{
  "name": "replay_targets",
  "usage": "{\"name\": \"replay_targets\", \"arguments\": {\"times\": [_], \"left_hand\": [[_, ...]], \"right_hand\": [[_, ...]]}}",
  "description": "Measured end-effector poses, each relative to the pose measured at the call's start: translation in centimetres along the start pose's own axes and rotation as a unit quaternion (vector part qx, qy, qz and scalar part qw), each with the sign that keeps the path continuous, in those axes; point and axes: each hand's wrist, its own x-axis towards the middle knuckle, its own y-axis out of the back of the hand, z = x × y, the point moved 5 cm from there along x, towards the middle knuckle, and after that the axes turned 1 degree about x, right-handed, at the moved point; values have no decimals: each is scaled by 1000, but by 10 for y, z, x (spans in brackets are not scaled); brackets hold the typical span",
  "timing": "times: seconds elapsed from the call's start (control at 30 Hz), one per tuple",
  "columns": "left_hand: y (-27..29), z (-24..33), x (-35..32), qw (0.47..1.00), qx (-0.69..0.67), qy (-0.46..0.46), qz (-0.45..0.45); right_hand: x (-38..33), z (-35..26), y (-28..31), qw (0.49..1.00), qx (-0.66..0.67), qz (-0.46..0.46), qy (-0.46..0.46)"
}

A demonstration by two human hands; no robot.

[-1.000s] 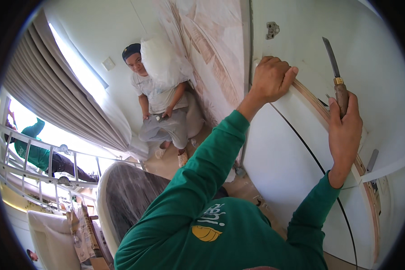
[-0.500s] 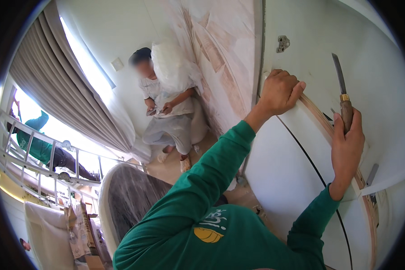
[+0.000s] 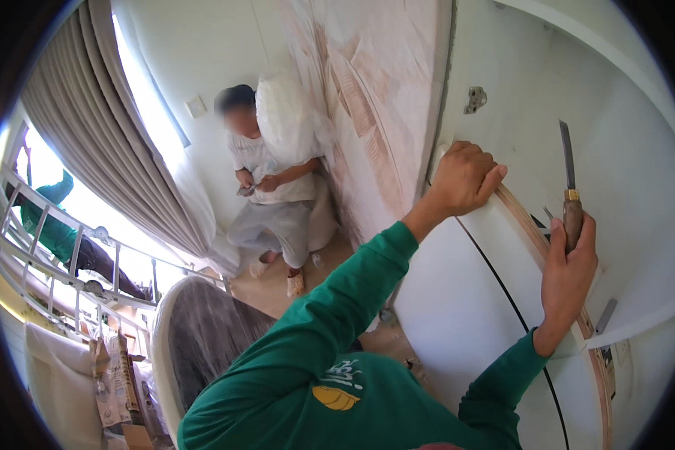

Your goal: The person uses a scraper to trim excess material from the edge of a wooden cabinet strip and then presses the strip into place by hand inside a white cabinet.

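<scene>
Person's right hand (image 3: 567, 281) wrapped around the handle of a bladed tool (image 3: 570, 180), blade pointing away beside a wooden edge (image 3: 523, 221), left hand (image 3: 465, 180) curled over that edge's far end, black cable (image 3: 505, 288) along a white panel (image 3: 457, 281), another person (image 3: 274, 169) seated beyond.

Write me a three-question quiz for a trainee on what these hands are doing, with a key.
1. Multiple choice: What is in the right hand?
A) A roll of tape
B) A wooden-handled bladed tool
C) A paintbrush

2. True or false: The left hand also grips that tool.

3. Fill the gap: The person's long sleeves are ____ in colour.

Key:
1. B
2. False; the left hand rests at one end of the pale wooden edge.
3. green
</scene>
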Motion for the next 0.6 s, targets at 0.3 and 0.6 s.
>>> {"name": "replay_targets", "arguments": {"times": [0.3,0.6], "left_hand": [[-2,-1,0,1000,-1,-13,8],[0,2,3,1000,-1,-14,18]], "right_hand": [[-1,4,-1,1000,13,14,23],[-1,5,1,1000,-1,3,11]]}}
